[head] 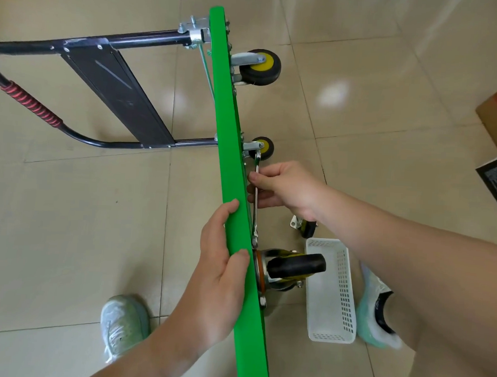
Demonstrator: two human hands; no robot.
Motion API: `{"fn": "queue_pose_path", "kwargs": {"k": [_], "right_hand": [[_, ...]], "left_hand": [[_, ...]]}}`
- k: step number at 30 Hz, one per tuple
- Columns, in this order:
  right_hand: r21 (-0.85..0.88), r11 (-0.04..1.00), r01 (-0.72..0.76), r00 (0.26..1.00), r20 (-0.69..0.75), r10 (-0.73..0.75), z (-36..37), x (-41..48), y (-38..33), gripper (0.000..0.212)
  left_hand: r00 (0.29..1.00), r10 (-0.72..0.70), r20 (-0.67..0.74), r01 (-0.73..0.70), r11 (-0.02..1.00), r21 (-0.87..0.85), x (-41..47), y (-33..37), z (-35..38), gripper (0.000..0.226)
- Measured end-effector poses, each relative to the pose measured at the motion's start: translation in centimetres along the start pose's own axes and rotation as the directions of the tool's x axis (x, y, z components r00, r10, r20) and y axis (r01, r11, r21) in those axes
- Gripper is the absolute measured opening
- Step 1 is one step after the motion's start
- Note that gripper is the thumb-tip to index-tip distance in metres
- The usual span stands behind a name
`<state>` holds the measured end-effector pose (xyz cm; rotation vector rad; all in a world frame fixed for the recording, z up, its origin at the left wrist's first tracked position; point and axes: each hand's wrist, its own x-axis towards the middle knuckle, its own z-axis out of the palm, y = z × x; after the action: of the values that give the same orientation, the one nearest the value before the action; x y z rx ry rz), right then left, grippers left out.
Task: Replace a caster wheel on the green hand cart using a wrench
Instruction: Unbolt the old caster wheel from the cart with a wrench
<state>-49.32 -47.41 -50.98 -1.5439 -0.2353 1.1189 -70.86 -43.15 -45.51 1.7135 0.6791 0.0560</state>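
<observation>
The green cart (229, 147) stands tipped on edge, and the left hand (217, 258) curls over its rim to steady it. At 1 o'clock from it, the right hand (282, 187) grips the wrench (255, 226). The wrench's lower end sits by the caster (295, 264) mount at 6 o'clock, likely on a nut.

The cart deck (231, 158) stands on edge on the floor (95, 238). Its handle (74, 92) extends left; mounted casters (259, 68) project right. The wrench (256, 188) lies along the right face. The basket (331, 293) sits right of the deck, with a loose caster (305, 227) just behind it.
</observation>
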Motion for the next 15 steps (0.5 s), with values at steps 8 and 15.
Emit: {"fn": "queue_pose_path", "kwargs": {"k": [8, 15], "right_hand": [[-0.056, 0.996, -0.071, 0.997, 0.015, 0.072, 0.67, 0.43, 0.62, 0.036], [-0.1, 0.99, -0.094, 0.995, 0.023, 0.097, 0.55, 0.39, 0.7, 0.03]], "left_hand": [[1.0, 0.0, -0.005, 0.0, 1.0, 0.017, -0.06, 0.27, -0.04, 0.063], [1.0, 0.004, 0.017, -0.005, 1.0, 0.011, -0.06, 0.34, 0.23, 0.061]]}}
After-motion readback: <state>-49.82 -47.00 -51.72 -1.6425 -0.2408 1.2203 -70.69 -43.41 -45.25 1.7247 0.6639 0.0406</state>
